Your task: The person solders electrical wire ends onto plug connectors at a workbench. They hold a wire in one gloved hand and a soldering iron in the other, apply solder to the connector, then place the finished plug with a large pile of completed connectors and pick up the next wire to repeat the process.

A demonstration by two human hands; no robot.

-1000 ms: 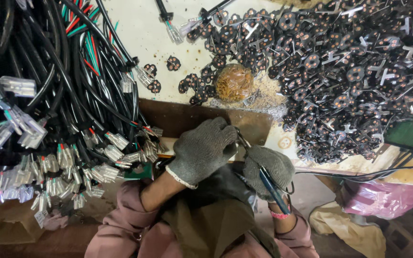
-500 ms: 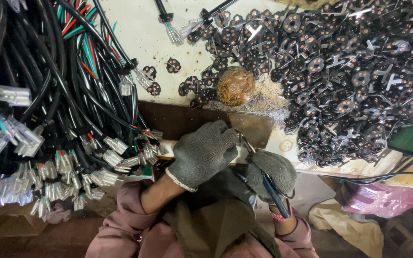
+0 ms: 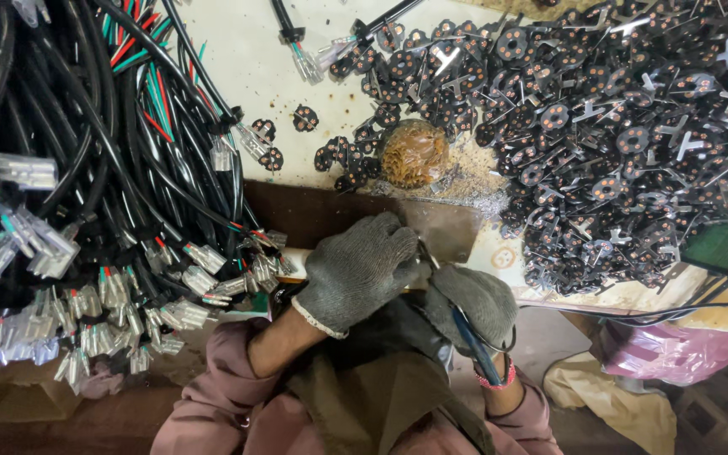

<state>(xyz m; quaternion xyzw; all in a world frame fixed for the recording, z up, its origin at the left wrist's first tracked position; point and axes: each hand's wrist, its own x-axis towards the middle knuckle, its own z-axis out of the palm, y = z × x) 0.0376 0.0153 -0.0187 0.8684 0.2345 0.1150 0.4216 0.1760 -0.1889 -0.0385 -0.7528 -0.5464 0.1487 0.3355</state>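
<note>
Your left hand (image 3: pixel 357 271), grey-gloved, fingers clenched over something hidden at the worktop (image 3: pixel 297 93) edge. Your right hand (image 3: pixel 473 303) fingers grip a blue-handled tool (image 3: pixel 475 344), tip just beside the left hand. Black wire bundle (image 3: pixel 86 177) lies left, pile of black disc parts (image 3: pixel 625 135) right.

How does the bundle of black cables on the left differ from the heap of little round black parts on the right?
The cables are long, looping strands ending in clear plastic connectors; the round parts are small flat discs with copper-coloured dots and metal prongs. The cables hang bundled together over the bench edge, while the round parts lie loose in a spread heap on the bench top. Coloured wires show among the cables, none among the round parts. Both are mostly black.
</note>
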